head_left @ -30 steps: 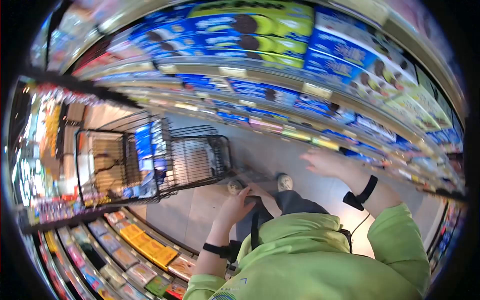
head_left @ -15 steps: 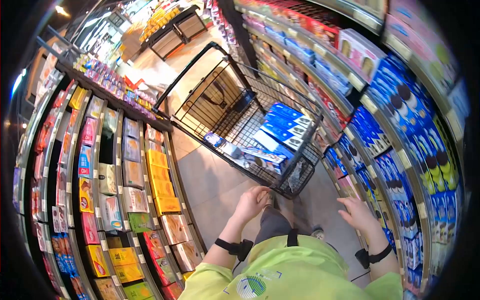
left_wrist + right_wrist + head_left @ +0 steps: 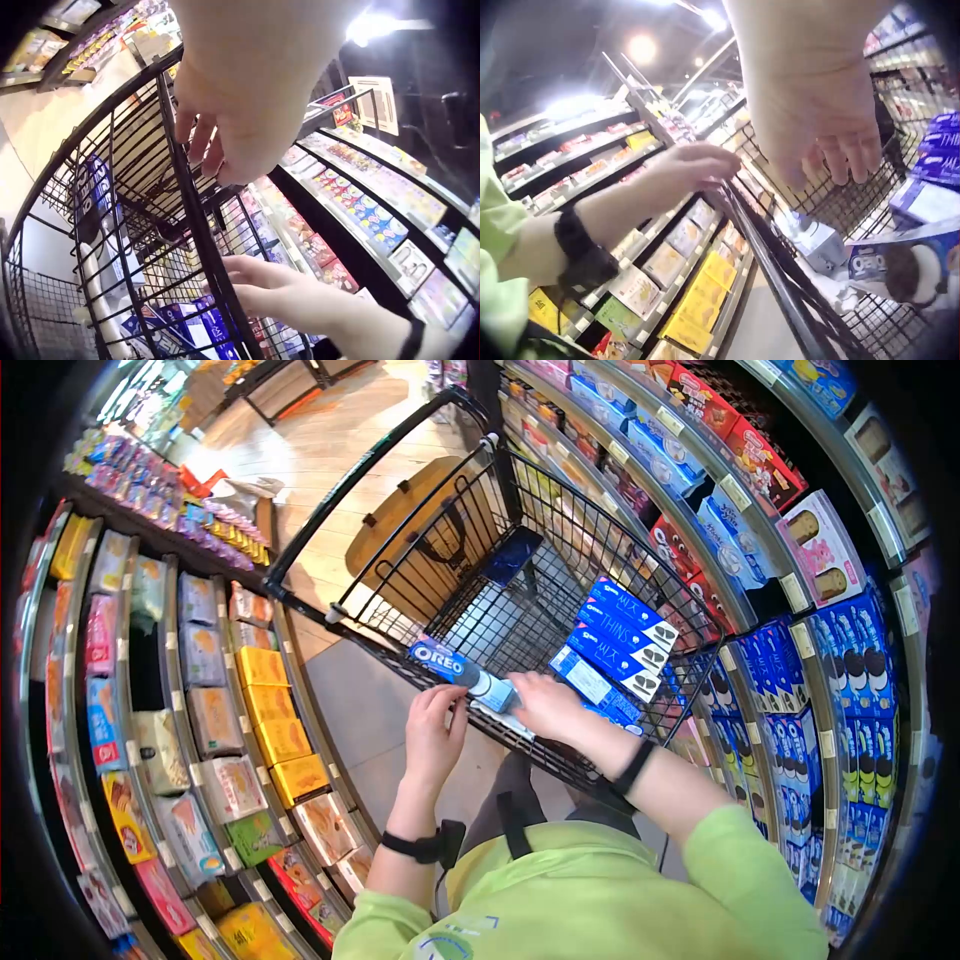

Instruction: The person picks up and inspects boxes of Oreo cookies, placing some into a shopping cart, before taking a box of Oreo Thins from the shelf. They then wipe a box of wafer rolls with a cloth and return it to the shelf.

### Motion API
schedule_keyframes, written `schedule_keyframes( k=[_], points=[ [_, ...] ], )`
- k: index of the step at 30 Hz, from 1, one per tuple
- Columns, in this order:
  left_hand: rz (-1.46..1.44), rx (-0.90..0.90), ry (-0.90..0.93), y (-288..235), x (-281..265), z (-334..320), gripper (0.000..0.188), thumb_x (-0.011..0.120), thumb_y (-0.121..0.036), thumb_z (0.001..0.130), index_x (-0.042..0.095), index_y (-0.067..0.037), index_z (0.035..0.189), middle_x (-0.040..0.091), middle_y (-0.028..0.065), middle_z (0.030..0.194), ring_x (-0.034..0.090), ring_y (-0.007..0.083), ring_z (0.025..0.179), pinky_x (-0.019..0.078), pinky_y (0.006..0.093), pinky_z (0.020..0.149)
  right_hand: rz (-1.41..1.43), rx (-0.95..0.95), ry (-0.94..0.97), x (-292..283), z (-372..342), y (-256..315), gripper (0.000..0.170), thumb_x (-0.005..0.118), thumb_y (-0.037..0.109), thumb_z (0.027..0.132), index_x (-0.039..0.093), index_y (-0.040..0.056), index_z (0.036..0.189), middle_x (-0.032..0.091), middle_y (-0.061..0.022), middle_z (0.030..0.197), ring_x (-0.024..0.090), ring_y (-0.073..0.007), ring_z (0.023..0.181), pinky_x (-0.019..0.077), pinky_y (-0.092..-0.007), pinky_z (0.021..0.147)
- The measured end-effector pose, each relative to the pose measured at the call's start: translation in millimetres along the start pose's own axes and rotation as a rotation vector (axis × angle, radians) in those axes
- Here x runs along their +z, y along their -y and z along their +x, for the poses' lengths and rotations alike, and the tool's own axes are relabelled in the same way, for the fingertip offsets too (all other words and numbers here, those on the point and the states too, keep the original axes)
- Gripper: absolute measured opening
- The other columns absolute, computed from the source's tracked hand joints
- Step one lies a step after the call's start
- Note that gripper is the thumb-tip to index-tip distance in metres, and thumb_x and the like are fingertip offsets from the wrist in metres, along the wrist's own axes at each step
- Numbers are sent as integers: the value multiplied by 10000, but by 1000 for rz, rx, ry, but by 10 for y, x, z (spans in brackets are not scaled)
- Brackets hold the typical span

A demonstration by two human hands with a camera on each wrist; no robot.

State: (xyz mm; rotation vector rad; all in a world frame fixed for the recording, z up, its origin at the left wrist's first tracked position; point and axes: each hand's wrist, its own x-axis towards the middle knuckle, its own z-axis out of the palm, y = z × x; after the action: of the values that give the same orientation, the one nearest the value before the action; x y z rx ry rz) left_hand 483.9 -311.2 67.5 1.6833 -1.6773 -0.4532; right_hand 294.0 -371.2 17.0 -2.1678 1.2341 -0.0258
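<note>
My right hand (image 3: 548,705) reaches over the near side of the black wire shopping cart (image 3: 345,622), fingers bent loosely downward with nothing between them in the right wrist view. Left of it, my left hand (image 3: 434,732) is at the cart's rim, its fingers relaxed in the right wrist view. Inside the cart, just beyond the left fingertips, lies a blue Oreo box (image 3: 438,658). A white-and-grey box (image 3: 821,244) is below the right fingers. Several blue Oreo Thins boxes (image 3: 612,628) are stacked toward the cart's right end.
Shelves of yellow snack boxes (image 3: 280,745) line the left side. On the right, shelving holds blue Oreo packs (image 3: 850,650) and a pink-and-white box (image 3: 822,547). Wood flooring (image 3: 325,455) shows beyond the cart, grey tile (image 3: 365,700) beside it.
The view has swung from the right shelves to the cart, which is now closer. My right hand has moved from beside the shelf to over the cart; the left has risen to its rim.
</note>
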Motion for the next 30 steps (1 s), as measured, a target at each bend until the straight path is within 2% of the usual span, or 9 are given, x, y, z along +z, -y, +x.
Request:
schedule_keyframes(
  k=[2, 7, 14, 20, 22, 23, 25, 27, 30],
  points=[
    [-51, -20, 20, 49, -84, -13, 149, 622, -7, 794, 648, -41, 937, 648, 110, 954, 598, 300, 926, 472, 374, 828, -49, 106, 125, 337, 413, -20, 615, 693, 266, 768, 419, 78, 1285, 541, -172, 1192, 548, -349, 1091, 489, -454, 870],
    [-140, -126, 50, 174, -253, -190, 163, 612, 9, 798, 650, -41, 949, 659, 110, 936, 615, 293, 919, 481, 358, 821, -46, 124, 282, 609, 794, -150, 629, 739, 351, 720, 462, 22, 1179, 592, -195, 1116, 588, -352, 1052, 501, -440, 862],
    [-255, -266, -16, 42, -412, -169, 172, 594, 8, 834, 649, -10, 996, 655, 98, 938, 623, 204, 894, 479, 308, 804, 157, 154, 307, -337, 629, -112, 615, 708, 419, 635, 620, -25, 1052, 661, -219, 972, 642, -338, 940, 513, -386, 812],
    [-459, -397, -77, -461, -164, 137, 387, 596, -138, 910, 486, -30, 1266, 563, 109, 1163, 573, 179, 961, 493, 297, 759, 425, 39, 34, -1413, -863, -374, 556, 695, 289, 694, 571, 7, 1157, 651, -189, 992, 626, -339, 927, 492, -388, 806],
    [-811, -630, 76, -768, -47, 191, 526, 588, -200, 925, 347, -71, 1375, 511, 120, 1234, 555, 207, 1028, 511, 327, 770, 471, 67, -31, -1623, -1480, -379, 564, 694, 241, 703, 550, 15, 1199, 639, -187, 1028, 614, -340, 957, 485, -391, 825],
    [-809, -613, 98, -893, 37, 182, 526, 588, -200, 925, 347, -71, 1375, 511, 120, 1234, 555, 207, 1028, 511, 327, 770, 392, 44, -134, -1666, -1778, -404, 584, 693, 210, 700, 530, 21, 1227, 613, -188, 1079, 590, -339, 1006, 469, -389, 855],
    [-1227, -725, 454, -1181, 226, 152, 557, 582, -202, 927, 304, -73, 1392, 539, 121, 1183, 589, 212, 1000, 533, 335, 785, 315, 40, -269, -1681, -2352, -470, 607, 692, 180, 697, 511, 27, 1256, 587, -189, 1130, 566, -338, 1054, 453, -387, 885],
    [-1123, -565, 504, -1630, 437, 18, 509, 602, -145, 903, 353, -24, 1330, 594, 117, 1073, 642, 209, 918, 563, 307, 752, 262, 109, -350, -1666, -2903, -557, 666, 699, 133, 651, 498, 49, 1281, 559, -162, 1168, 546, -289, 1103, 446, -357, 914],
    [-1189, -601, 592, -2040, 840, -220, 480, 595, -108, 880, 374, -20, 1296, 603, 111, 1078, 640, 214, 939, 567, 343, 772, 403, 168, -481, -1527, -3684, -825, 675, 694, 97, 640, 503, 48, 1286, 562, -142, 1181, 539, -300, 1119, 410, -379, 976]
  ],
)
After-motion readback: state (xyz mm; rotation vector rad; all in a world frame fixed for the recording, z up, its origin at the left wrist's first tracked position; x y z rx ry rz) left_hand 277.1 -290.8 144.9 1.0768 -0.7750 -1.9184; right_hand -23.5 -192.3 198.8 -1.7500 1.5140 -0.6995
